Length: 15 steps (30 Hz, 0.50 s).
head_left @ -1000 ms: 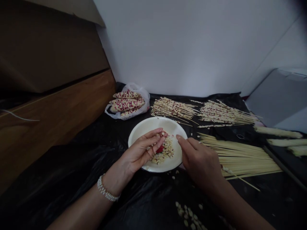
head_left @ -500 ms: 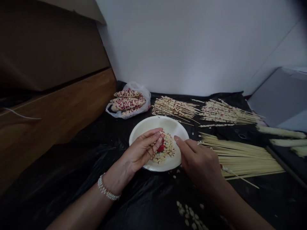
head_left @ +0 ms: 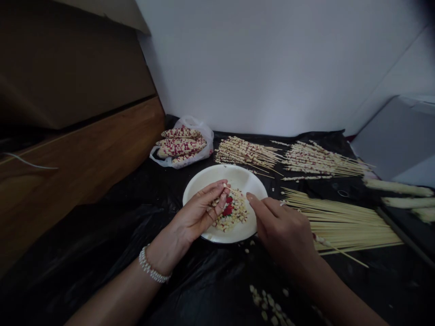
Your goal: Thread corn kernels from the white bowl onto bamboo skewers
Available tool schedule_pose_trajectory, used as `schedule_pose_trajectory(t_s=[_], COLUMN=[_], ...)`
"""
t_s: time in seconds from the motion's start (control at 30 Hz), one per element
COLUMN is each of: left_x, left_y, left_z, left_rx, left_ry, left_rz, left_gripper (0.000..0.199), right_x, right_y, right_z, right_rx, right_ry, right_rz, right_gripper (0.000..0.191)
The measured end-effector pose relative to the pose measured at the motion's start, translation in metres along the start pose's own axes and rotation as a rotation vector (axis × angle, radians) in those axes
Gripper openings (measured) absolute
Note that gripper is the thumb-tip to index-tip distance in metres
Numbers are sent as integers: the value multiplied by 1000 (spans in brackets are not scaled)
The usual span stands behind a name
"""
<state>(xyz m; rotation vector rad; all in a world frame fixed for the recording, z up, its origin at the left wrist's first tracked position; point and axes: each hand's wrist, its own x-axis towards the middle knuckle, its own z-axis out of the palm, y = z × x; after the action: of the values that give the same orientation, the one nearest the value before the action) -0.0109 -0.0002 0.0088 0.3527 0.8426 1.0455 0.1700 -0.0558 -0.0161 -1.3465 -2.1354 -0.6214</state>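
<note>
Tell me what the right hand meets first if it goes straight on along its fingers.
Probably the left hand's fingertips, across the plate from the right hand. Depth is unclear, so it could meet the corn kernels first.

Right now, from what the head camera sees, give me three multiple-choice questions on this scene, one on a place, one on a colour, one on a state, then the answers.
1. Where do the whole corn cobs lie?
A) Inside a cardboard box
B) In a white plastic bag
C) Under a hand

2. What colour is most of the pile of corn kernels on the paper plate?
A) Blue
B) Black
C) Cream

3. The bamboo skewers beside the right hand are:
A) Mostly bare
B) Thick with kernels
C) Snapped in half

Answers: 1 B, the bag holds them behind the plate. 2 C, pale kernels dominate, with some red. 3 A, pale sticks show along their length.
</note>
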Motion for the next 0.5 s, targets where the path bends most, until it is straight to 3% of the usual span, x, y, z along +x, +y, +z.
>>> schedule_pose_trajectory(t_s=[0.37,0.5], left_x=[3,3], left_y=[-2,-4], left_z=[-4,-5], left_rx=[48,59], left_ry=[-51,-17], left_rz=[25,57], left_gripper=[15,17], right_x=[2,2], right_y=[-3,-4], right_z=[-3,-5], right_rx=[-78,-84], right_ry=[21,4], right_rz=[-23,-19], right_gripper=[35,35])
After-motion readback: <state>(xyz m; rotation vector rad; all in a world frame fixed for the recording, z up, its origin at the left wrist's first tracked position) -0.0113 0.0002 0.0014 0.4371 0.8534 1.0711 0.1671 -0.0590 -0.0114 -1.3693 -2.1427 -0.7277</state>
